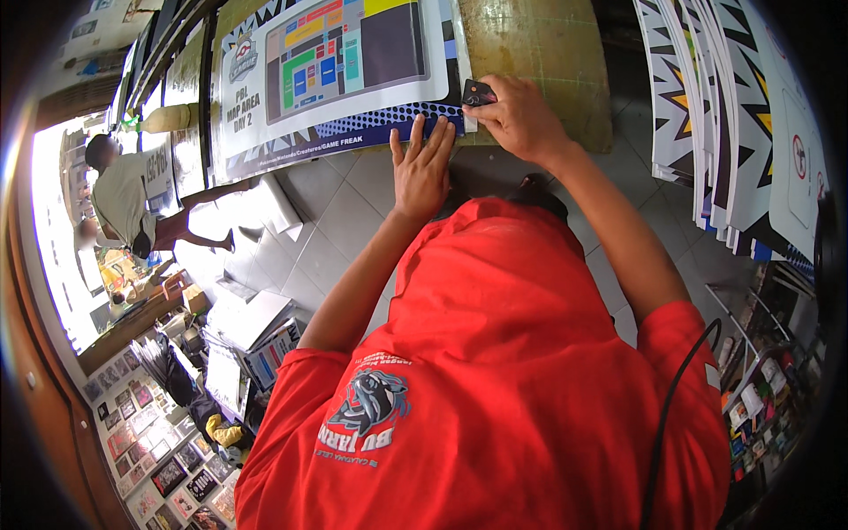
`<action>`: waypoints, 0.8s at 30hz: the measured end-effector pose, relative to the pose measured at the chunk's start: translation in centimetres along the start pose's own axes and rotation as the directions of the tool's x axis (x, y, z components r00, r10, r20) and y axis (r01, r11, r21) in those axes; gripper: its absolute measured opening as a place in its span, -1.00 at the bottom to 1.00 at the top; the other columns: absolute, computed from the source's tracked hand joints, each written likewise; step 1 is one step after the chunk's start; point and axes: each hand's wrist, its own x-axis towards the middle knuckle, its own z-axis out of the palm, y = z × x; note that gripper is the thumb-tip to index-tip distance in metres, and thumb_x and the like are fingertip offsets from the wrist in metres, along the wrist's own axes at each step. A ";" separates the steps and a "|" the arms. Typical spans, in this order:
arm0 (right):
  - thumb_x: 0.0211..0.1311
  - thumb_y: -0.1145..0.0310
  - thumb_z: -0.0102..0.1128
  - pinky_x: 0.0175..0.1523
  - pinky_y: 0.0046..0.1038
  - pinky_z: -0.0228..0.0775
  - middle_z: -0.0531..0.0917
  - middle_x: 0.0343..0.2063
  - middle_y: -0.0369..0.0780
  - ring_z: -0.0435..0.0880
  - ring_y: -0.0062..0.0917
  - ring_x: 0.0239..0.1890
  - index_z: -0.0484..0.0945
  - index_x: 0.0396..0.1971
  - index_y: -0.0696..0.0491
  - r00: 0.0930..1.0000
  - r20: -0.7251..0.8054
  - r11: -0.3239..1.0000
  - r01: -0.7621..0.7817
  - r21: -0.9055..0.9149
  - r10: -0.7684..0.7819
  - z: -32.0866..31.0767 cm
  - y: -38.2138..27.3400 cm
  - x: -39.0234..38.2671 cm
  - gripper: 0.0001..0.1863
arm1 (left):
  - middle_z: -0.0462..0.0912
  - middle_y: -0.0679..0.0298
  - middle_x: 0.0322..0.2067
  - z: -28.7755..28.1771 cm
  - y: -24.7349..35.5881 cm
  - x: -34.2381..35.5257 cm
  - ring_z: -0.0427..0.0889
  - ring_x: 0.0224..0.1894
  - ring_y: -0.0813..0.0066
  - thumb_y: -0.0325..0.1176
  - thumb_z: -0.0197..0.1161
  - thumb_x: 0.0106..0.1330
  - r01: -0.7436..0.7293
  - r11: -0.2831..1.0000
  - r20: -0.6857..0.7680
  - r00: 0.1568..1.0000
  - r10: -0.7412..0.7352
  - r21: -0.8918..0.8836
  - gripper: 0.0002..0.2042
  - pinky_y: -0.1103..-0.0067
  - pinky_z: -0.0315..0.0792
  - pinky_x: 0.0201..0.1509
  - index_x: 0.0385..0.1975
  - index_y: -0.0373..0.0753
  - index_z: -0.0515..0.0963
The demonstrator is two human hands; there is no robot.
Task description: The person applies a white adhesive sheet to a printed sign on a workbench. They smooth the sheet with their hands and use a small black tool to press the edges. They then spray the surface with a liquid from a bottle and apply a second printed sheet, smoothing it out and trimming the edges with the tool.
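A large printed map board (353,79) with a blue dotted lower border lies on the worktable (548,53). My left hand (421,168) is laid on its near edge, fingers stretched out and slightly apart. Just right of it, my right hand (521,119) pinches a small black flat piece (478,93) with orange marks, like a card; its exact kind does not show. That piece sits at the board's right edge, over a narrow white strip (469,124) running along that side.
Several tall printed boards (707,106) stand stacked at the right. A person (124,190) in a light shirt stands beside the table's far left part. White boxes (252,331) and papers are piled on the left, below the grey tiled floor (327,203). A black cable (671,406) hangs over my right side.
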 end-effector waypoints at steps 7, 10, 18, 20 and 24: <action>0.19 0.33 0.29 0.12 -0.24 0.29 0.56 0.00 -0.15 0.53 -0.27 0.03 0.75 -0.16 -0.12 0.999 0.042 0.999 -0.030 0.022 0.030 -0.1 0.0 0.0 -0.78 | 0.59 0.32 0.13 -1.5 -0.6 1.8 0.42 0.29 0.20 -0.41 0.33 0.16 -0.101 0.994 -0.122 0.988 0.095 -0.044 -0.61 0.06 0.10 0.39 0.04 -0.16 0.59; 0.12 0.34 0.34 0.02 -0.23 0.37 0.59 -0.14 -0.15 0.57 -0.24 -0.09 0.75 -0.28 -0.06 0.992 -0.111 0.998 -0.049 0.026 0.052 0.0 0.0 -0.2 -0.84 | 0.59 0.28 0.12 -2.0 -1.5 2.3 0.47 0.24 0.22 -0.42 0.37 0.13 -0.188 0.978 -0.122 0.977 0.177 -0.090 -0.56 0.17 0.24 0.33 0.07 -0.19 0.57; -0.04 0.30 0.48 -0.23 -0.29 0.42 0.53 -0.44 -0.15 0.58 -0.25 -0.37 0.61 -0.57 0.05 0.767 -0.306 0.826 -0.530 0.191 0.563 -0.4 -9.6 -4.6 -0.80 | 0.52 0.20 0.16 -6.5 -4.9 9.0 0.37 0.30 0.10 -0.41 0.36 0.12 -0.514 0.843 0.050 0.849 0.527 -0.160 -0.51 0.18 0.23 0.37 0.13 -0.13 0.53; -0.02 0.30 0.49 -0.24 -0.34 0.41 0.52 -0.45 -0.18 0.57 -0.32 -0.37 0.60 -0.52 0.05 0.687 -0.145 0.677 -0.618 0.399 0.712 -0.2 -11.6 -6.0 -0.78 | 0.54 0.25 0.10 -6.4 -5.7 11.3 0.38 0.26 0.17 -0.36 0.37 0.12 -0.598 0.756 0.164 0.745 0.647 -0.266 -0.55 0.24 0.24 0.37 0.08 -0.03 0.57; 0.00 0.28 0.50 -0.18 -0.39 0.39 0.50 -0.43 -0.23 0.53 -0.42 -0.33 0.56 -0.41 0.05 0.489 -0.204 0.510 -0.648 0.566 0.848 3.7 -12.3 -7.4 -0.73 | 0.58 0.33 -0.11 -6.4 -5.2 15.3 0.47 0.08 0.28 -0.32 0.41 0.08 -0.699 0.573 0.314 0.479 0.820 -0.428 -0.64 0.35 0.31 0.27 -0.07 -0.02 0.63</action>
